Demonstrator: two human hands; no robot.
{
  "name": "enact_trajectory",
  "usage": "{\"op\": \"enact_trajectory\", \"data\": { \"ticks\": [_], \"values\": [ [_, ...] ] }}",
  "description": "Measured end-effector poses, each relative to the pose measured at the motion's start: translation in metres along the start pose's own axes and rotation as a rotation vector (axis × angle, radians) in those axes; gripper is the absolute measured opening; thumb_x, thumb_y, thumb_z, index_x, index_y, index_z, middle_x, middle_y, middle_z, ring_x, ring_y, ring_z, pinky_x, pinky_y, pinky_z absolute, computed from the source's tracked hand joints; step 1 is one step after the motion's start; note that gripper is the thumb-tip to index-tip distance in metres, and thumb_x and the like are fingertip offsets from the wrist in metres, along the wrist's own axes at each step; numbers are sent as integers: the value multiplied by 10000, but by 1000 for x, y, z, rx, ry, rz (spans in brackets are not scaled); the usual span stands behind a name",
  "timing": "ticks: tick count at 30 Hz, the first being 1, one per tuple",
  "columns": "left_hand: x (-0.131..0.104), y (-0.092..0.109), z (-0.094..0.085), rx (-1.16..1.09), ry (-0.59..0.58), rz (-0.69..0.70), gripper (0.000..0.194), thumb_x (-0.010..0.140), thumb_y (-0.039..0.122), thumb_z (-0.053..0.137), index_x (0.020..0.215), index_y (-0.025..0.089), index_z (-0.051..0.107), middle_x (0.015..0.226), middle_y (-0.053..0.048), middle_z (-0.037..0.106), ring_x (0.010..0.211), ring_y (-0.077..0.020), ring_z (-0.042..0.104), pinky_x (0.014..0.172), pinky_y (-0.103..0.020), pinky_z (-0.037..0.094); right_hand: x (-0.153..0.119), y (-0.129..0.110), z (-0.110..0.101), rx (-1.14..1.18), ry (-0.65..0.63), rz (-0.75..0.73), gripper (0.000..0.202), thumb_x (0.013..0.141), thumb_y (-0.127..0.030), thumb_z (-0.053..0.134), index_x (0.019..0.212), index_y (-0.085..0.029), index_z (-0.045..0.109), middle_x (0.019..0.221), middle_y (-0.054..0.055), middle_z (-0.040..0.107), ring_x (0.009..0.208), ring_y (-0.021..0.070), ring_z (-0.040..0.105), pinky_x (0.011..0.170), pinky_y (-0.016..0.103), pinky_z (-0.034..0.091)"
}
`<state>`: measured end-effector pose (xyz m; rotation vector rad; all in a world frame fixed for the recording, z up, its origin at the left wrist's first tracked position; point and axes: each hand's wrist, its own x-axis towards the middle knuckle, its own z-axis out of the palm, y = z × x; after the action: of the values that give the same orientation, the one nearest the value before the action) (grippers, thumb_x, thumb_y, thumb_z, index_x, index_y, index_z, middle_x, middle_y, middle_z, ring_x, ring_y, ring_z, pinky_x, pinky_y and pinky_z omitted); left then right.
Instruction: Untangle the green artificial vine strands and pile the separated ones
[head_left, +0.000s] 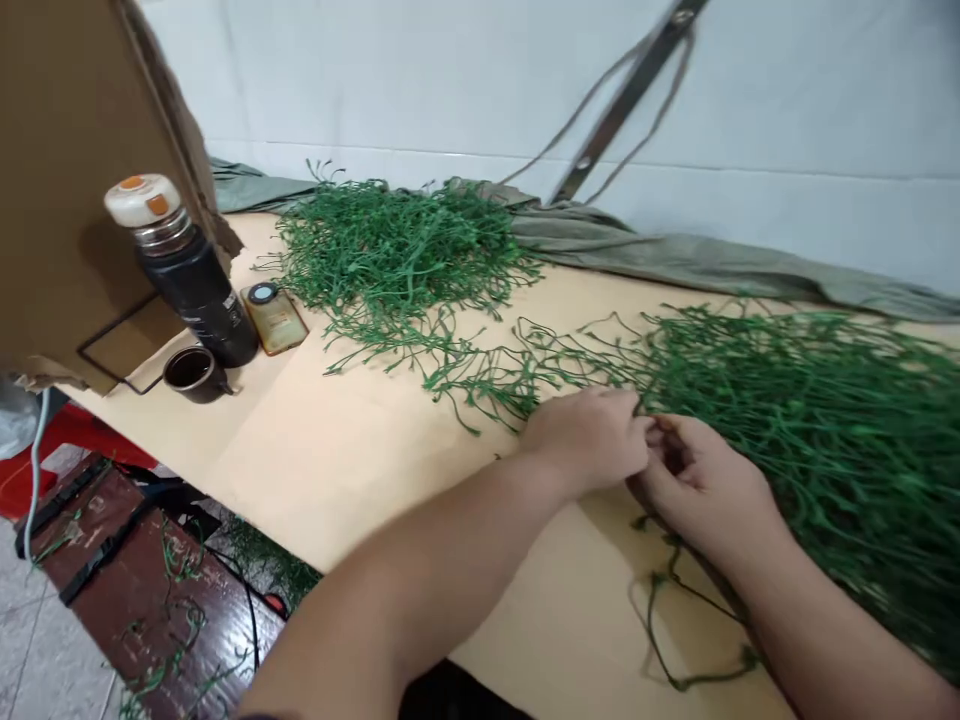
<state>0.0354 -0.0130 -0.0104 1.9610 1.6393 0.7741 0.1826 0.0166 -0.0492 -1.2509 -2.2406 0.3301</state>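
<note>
My left hand (pixel 589 435) and my right hand (pixel 697 490) meet over the table with fingertips nearly touching. Both are closed in a pinch, at a thin green strand with knot-like ends; the fingers cover most of it. Below my right hand, a looping green strand (pixel 667 682) shows, knotted at its end. To the right spreads a large heap of green strands (pixel 840 430), close against my right hand. A thinner scatter of loose strands (pixel 480 375) lies just beyond my left hand. Farther back is a second heap (pixel 405 240).
At the left stand a black thermos (pixel 199 285) with a white lid, a dark cup (pixel 193 375) and a phone (pixel 275 320), beside a tall cardboard sheet (pixel 67 180). Grey-green cloth (pixel 675 255) lines the wall edge. Below is a brown board (pixel 150 590) with fallen strands.
</note>
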Motion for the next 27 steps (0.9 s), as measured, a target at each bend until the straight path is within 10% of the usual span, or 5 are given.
{"op": "enact_trajectory", "data": {
  "ticks": [6,18,27],
  "values": [
    [1,4,-1,-175,135,-64,209,870,232,357,985,185,525,1028,-87,637,953,-196,597,853,-333,463,7,-26,-7,78,65,94,134,749,-320,473,712,-216,549,606,66,564,533,167,464,516,313,344],
    [3,10,-4,-69,583,410,213,823,147,351,973,139,501,948,-109,587,923,-177,539,852,-329,448,16,-37,-25,538,256,172,156,749,-307,528,644,-193,510,561,-5,512,514,113,443,528,268,378],
    [0,7,-14,245,489,198,436,824,230,454,1247,125,475,1282,-145,518,1200,-225,451,1043,-393,287,27,-32,-66,917,376,215,280,728,-445,648,677,-183,560,576,-21,535,484,58,452,455,201,373]
  ]
}}
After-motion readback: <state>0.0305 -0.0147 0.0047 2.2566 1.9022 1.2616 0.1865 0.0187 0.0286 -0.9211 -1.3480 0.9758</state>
